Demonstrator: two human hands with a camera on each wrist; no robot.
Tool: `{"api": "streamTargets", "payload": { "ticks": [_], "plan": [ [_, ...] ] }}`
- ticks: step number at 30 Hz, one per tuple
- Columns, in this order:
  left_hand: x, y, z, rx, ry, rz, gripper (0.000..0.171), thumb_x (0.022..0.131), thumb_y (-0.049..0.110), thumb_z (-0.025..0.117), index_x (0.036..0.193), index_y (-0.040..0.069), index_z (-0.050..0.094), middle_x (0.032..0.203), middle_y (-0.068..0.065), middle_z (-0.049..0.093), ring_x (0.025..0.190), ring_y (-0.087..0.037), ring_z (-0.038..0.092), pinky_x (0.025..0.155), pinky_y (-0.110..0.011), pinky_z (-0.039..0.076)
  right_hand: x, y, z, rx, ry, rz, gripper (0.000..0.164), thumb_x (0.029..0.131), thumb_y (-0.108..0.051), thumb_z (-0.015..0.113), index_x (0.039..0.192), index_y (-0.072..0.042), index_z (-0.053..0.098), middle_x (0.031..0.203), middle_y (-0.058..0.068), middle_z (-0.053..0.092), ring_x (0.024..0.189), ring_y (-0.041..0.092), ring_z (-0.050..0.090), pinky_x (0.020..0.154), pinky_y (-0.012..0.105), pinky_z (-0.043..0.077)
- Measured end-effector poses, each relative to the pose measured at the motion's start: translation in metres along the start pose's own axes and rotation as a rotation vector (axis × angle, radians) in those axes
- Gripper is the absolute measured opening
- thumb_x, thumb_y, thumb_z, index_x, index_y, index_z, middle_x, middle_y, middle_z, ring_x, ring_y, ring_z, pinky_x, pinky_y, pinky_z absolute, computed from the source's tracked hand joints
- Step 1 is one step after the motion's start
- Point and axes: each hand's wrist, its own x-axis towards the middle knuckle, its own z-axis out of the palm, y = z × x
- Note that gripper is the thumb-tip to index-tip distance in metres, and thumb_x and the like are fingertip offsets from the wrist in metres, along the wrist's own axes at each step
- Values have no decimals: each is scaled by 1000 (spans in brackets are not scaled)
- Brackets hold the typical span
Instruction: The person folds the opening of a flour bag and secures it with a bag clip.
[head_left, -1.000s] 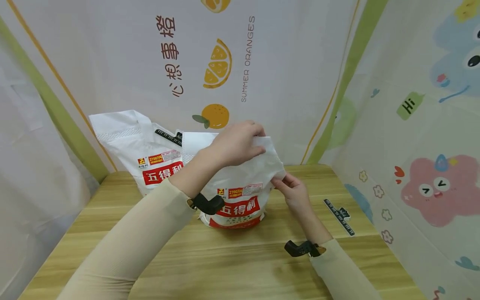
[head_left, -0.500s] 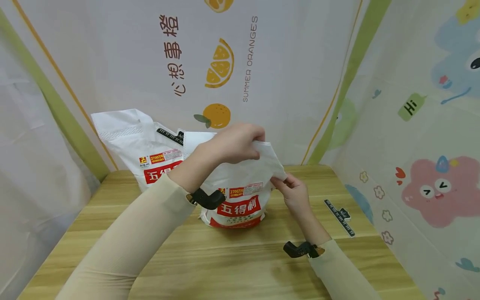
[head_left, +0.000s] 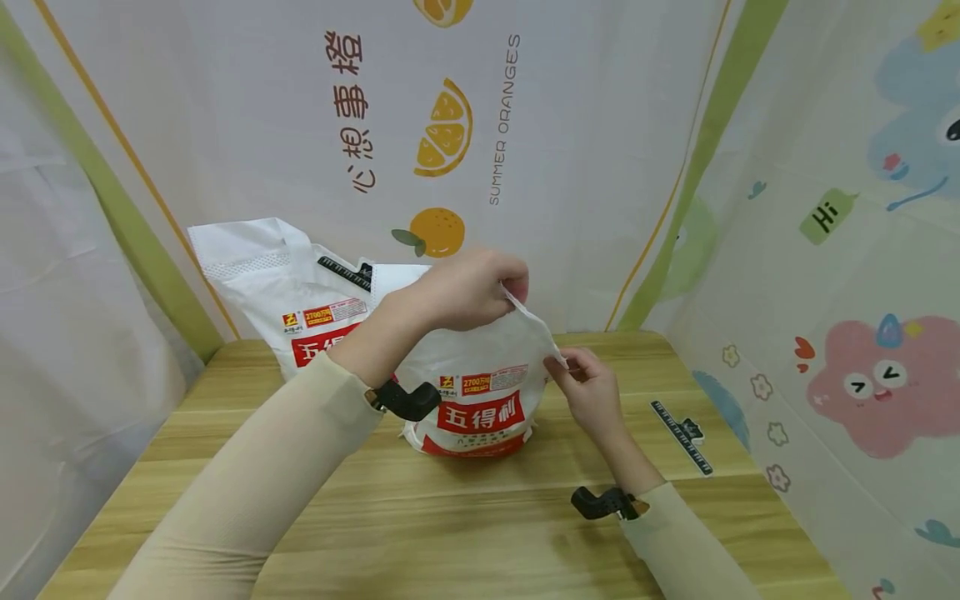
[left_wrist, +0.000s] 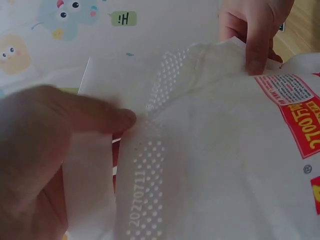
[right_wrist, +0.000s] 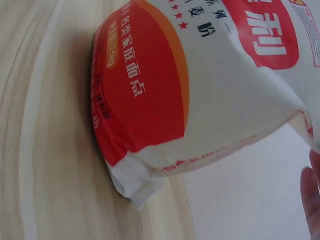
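Bag (head_left: 480, 392) in front stands long axis upright, top end up.

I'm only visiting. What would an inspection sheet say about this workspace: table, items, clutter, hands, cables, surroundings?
Surface: wood-grain table; the visible part looks dry.
Job's things: front white bag, red-labelled, standing on the table.
Clutter: similar rear bag behind to the left, partly hidden, with a black clip at its top; loose black clip lying on the right.
Hands: left hand pinches the front bag's top edge; right hand pinches its right edge. Both wrists wear black devices.
Cables: nothing seen.
Surroundings: orange-print curtain behind, cartoon-print sheet on the right.
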Motion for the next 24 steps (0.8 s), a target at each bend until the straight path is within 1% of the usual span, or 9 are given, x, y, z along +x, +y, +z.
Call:
{"api": "streamTargets", "payload": {
  "ticks": [3, 5, 7, 10, 13, 16, 19, 20, 24],
  "plan": [
    [-3, -2, -1, -30, -41, 33, 16, 95, 6, 65, 102, 15, 76, 98, -1, 76, 93, -22, 65, 83, -37, 57, -2, 2, -6, 29, -55, 34, 20, 105, -11, 74, 119, 4, 75, 108, 1, 74, 92, 1, 70, 83, 16, 59],
    [-4, -2, -3, -48, -67, 27, 18, 95, 14, 64, 107, 17, 77, 104, 1, 77, 97, -21, 66, 86, -37, 57, -4, 3, -10, 91, -85, 33, 23, 108, -8, 66, 125, 7, 69, 110, -6, 72, 97, 3, 69, 87, 18, 59],
    [-6, -1, -4, -55, -85, 24, 21, 99, 25, 65, 113, 20, 79, 115, 3, 78, 107, -20, 68, 96, -38, 58, -5, 5, -12, 189, -107, 25, 23, 111, -8, 57, 127, 7, 65, 113, -10, 71, 102, 5, 68, 91, 21, 59],
    [-6, 0, -4, -42, -103, 54, 31, 105, 41, 64, 123, 24, 82, 126, 6, 78, 120, -17, 68, 107, -38, 55, -5, 7, -14, 332, -127, -5, 24, 115, -12, 46, 124, -3, 66, 117, -10, 71, 107, 8, 68, 95, 26, 59],
    [-5, 2, -3, -37, -118, 96, 36, 108, 50, 62, 120, 27, 86, 124, 6, 77, 119, -15, 69, 107, -37, 55, -5, 6, -14, 386, -132, -28, 26, 117, -18, 44, 119, -14, 69, 117, -8, 71, 109, 9, 68, 97, 29, 59],
    [-4, 4, -1, -28, -120, 93, 41, 110, 52, 59, 105, 24, 89, 115, 7, 76, 107, -13, 69, 98, -35, 57, -5, 4, -14, 331, -131, -25, 31, 118, -20, 46, 119, -2, 71, 116, -10, 74, 110, 8, 69, 98, 28, 59],
    [-2, 7, 2, 36, -99, 65, 46, 111, 50, 61, 87, 20, 87, 108, 5, 76, 99, -14, 70, 92, -34, 57, -4, 1, -13, 253, -121, 3, 35, 117, -20, 50, 121, 10, 69, 118, -9, 75, 112, 8, 69, 99, 26, 58],
    [-1, 9, 4, 76, -88, 58, 47, 111, 50, 62, 83, 20, 85, 105, 5, 76, 97, -14, 70, 92, -36, 57, -3, 0, -12, 231, -115, 17, 34, 117, -19, 52, 121, 10, 69, 118, -7, 76, 112, 8, 69, 98, 25, 58],
    [0, 13, 13, 251, -41, 42, 41, 105, 49, 73, 77, 19, 80, 96, 2, 74, 90, -16, 69, 92, -42, 53, 1, -4, -8, 167, -87, 85, 23, 113, -20, 62, 116, 0, 73, 115, 1, 75, 107, 9, 69, 93, 24, 59]
  ]
}}
